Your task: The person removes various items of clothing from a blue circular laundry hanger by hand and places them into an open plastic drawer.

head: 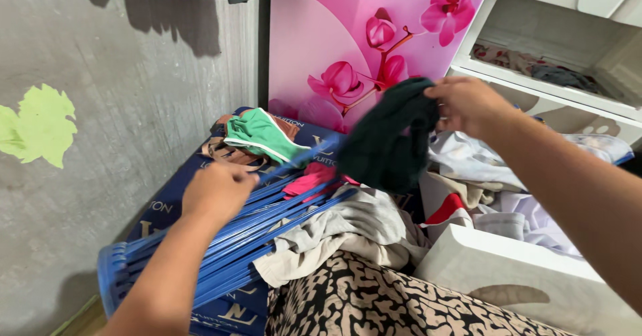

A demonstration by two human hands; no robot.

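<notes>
Right hand [468,105] is closed on a dark green crumpled cloth garment [391,142], held raised above the open white plastic drawer [515,276]. Left hand [217,190] rests curled on the blue plastic slatted basket [221,249], left of that drawer; whether it grips cannot be told. A beige cloth [334,236] lies between basket and drawer.

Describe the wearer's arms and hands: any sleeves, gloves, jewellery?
Both forearms are bare, with no sleeves in view. The left hand and the right hand wear no gloves. No rings, watch or bracelets show on either. No markings are visible.
</notes>
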